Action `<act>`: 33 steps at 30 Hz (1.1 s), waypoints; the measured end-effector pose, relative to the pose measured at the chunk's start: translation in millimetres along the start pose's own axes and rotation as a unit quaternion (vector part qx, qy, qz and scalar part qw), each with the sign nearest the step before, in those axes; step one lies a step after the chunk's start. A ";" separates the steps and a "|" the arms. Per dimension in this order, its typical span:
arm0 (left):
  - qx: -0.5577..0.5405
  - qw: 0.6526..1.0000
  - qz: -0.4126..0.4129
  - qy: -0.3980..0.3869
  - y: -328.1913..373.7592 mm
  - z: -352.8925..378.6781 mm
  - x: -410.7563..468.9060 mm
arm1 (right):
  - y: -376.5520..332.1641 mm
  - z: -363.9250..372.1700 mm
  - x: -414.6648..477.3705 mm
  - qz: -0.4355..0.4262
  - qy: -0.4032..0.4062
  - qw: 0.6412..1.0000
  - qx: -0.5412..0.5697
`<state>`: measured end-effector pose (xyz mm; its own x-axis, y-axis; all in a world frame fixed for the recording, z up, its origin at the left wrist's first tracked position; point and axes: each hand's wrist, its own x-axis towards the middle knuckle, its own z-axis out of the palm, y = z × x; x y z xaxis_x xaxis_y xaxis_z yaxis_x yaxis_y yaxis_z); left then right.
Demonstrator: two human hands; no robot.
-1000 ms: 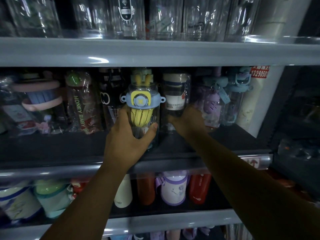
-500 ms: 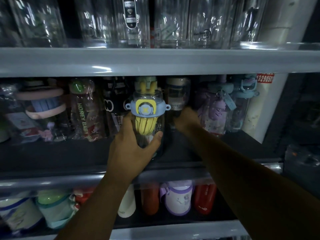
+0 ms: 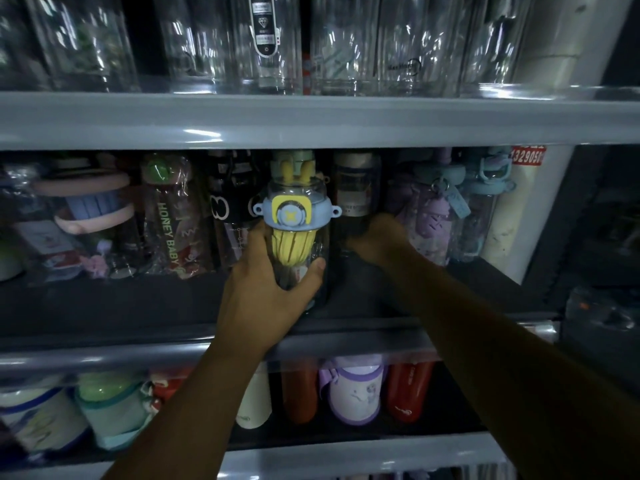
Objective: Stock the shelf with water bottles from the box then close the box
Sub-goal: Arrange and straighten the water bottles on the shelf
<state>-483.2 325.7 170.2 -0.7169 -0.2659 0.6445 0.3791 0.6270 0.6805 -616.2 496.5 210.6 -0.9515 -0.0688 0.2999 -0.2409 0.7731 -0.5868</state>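
A store shelf [image 3: 104,355] with grey rails fills the dim view, every tier crowded with drinkware. Clear bottles [image 3: 398,46] line the top tier. The middle tier carries a back row that includes a "HONEY BABY" bottle [image 3: 169,220] at left, a dark bottle [image 3: 356,195] near centre and a purple bottle [image 3: 433,216] at right. On the tier beneath stand a white flask [image 3: 252,407], a lilac cup [image 3: 356,389] and a red flask [image 3: 408,389]. Two bare arms reach in from below. A clear water bottle [image 3: 294,216] with a blue lid and yellow core is upright at the front of the middle tier, ahead of the back row. The left grip [image 3: 266,292] is wrapped round its lower body, thumb on the right side. The right grip [image 3: 381,240] is at the foot of the dark bottle, its fingers lost in shadow, so whether it holds anything cannot be told.
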 end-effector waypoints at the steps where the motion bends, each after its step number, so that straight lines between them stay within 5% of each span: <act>1: -0.005 1.000 0.000 -0.003 0.1 0.3 0.4 | -2.1 -4.5 -11.5 -0.017 0.007 1.000 0.020; 4: -0.017 1.000 0.002 -0.016 -1.8 1.1 1.5 | -7.4 -15.4 -56.5 -0.076 0.020 0.980 0.182; 8: -0.004 0.999 0.032 -0.027 -2.9 3.1 1.2 | -4.9 -17.1 -98.9 -0.076 -0.020 0.906 0.417; 14: -0.004 0.998 0.047 -0.041 -3.9 1.0 3.2 | -5.0 -1.6 -105.4 -0.102 -0.051 0.929 0.352; 24: 0.004 0.997 0.060 -0.054 -7.9 0.9 3.5 | -37.0 -2.1 -98.4 -0.183 -0.082 0.897 0.393; 33: 0.154 0.975 0.099 -0.128 -4.2 0.3 -0.2 | -7.5 -29.5 -74.5 -0.108 -0.013 0.961 0.253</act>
<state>-484.8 323.3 167.1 -0.7845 0.0494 0.6182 0.3602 0.8478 0.3892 -537.9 514.5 214.8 -0.8719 -0.2137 0.4405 -0.4890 0.3347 -0.8055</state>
